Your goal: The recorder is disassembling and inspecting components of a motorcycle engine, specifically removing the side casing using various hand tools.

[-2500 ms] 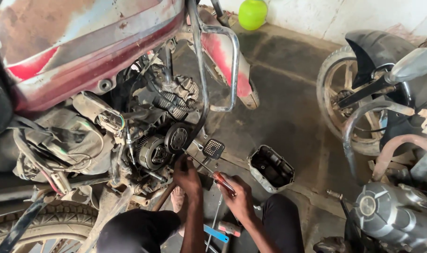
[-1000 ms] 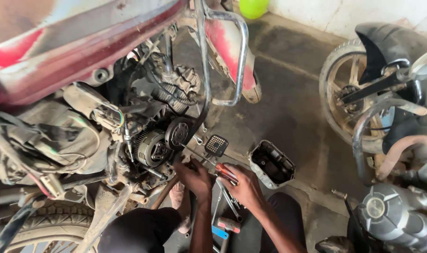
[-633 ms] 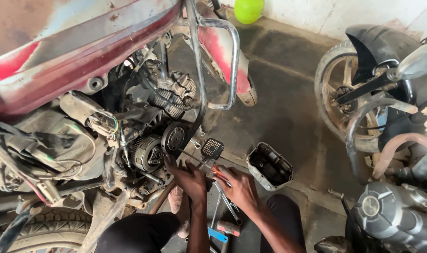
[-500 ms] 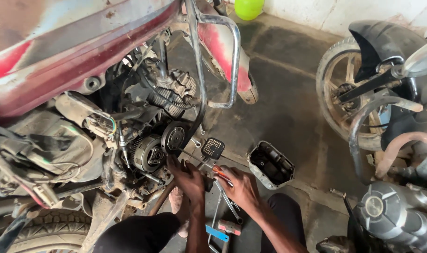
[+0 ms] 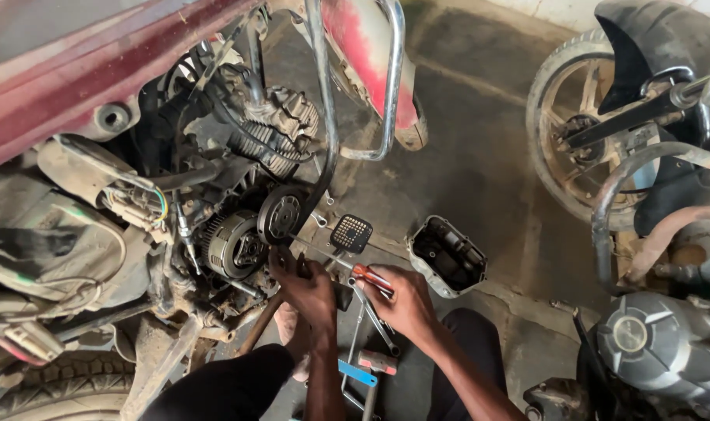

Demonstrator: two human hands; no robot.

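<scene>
A red motorcycle (image 5: 97,70) stands with its engine side opened, showing a round clutch assembly (image 5: 231,243) and a smaller gear (image 5: 281,214). My left hand (image 5: 306,287) is closed around a part at the lower edge of the engine, just right of the clutch. My right hand (image 5: 405,302) grips a screwdriver with a red handle (image 5: 373,278); its shaft points left toward the engine. A square brake pedal (image 5: 351,232) sticks out just above both hands.
A removed grey engine cover (image 5: 447,256) lies open on the concrete floor to the right of my hands. Wrenches and a blue tool (image 5: 359,373) lie between my knees. A second motorcycle, with its front wheel (image 5: 577,148) and engine (image 5: 659,351), stands close on the right.
The camera has moved closer and lower toward the engine. Both hands stay at the engine's lower edge, the right one still holding the screwdriver.
</scene>
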